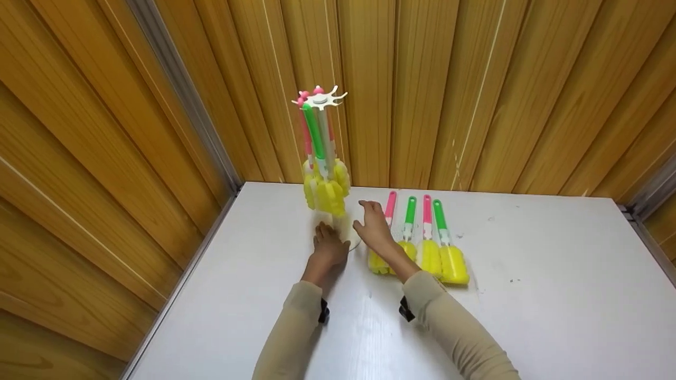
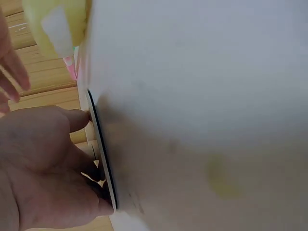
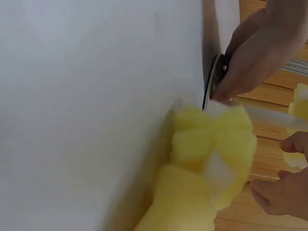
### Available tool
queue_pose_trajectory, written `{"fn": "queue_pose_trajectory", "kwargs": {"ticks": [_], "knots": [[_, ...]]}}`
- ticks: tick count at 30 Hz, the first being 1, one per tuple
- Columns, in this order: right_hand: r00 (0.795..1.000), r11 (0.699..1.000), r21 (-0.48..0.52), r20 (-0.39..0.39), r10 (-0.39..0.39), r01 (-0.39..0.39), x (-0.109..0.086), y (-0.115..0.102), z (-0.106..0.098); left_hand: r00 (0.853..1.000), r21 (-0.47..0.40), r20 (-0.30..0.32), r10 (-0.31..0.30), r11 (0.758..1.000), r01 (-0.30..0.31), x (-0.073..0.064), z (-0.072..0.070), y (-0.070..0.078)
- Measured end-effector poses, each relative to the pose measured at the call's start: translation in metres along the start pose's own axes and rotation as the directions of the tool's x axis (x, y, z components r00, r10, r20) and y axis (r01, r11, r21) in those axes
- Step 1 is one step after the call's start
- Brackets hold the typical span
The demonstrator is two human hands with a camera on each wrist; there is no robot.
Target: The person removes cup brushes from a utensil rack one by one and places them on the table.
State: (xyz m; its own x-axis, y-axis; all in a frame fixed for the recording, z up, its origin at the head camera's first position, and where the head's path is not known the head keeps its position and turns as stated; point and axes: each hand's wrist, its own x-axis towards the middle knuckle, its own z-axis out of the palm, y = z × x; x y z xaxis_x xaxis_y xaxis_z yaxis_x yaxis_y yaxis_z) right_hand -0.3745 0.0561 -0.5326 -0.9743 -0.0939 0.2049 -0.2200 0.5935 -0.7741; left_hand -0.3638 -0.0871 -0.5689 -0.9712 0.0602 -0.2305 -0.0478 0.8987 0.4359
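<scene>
A white stand (image 1: pixel 320 98) with a hooked top and a pole rises from a round base (image 2: pixel 102 150). Sponge brushes (image 1: pixel 329 197) with yellow heads hang from the hooks, a green handle at the front and pink ones behind it. Low on the stand, my left hand (image 1: pixel 329 249) holds the base, thumb and fingers spread across its rim. My right hand (image 1: pixel 376 231) is just right of the pole, below the hanging heads, thumb and fingers apart with nothing between them. Under the right forearm lies a row of several sponge brushes (image 1: pixel 453 265) with pink and green handles.
The white table (image 1: pixel 554 295) carries the stand on its left half and the loose brushes near its middle. Wooden plank walls (image 1: pixel 422 95) stand behind it and on the left. A metal rail (image 1: pixel 182 285) runs along the table's left edge.
</scene>
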Motion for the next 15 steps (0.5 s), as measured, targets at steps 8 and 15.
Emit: {"fn": "queue_pose_trajectory", "kwargs": {"ticks": [8,15], "knots": [[0.994,1.000,0.004,0.109,0.031,-0.031,0.011,-0.010,0.052,0.997,-0.048,0.026,0.068,0.997,-0.067,-0.016,-0.029,-0.023],[0.974,0.990,-0.106,0.198,0.112,-0.092,0.011,-0.003,0.079,0.967,-0.042,-0.239,0.086,0.994,-0.099,-0.047,-0.063,-0.031]]}}
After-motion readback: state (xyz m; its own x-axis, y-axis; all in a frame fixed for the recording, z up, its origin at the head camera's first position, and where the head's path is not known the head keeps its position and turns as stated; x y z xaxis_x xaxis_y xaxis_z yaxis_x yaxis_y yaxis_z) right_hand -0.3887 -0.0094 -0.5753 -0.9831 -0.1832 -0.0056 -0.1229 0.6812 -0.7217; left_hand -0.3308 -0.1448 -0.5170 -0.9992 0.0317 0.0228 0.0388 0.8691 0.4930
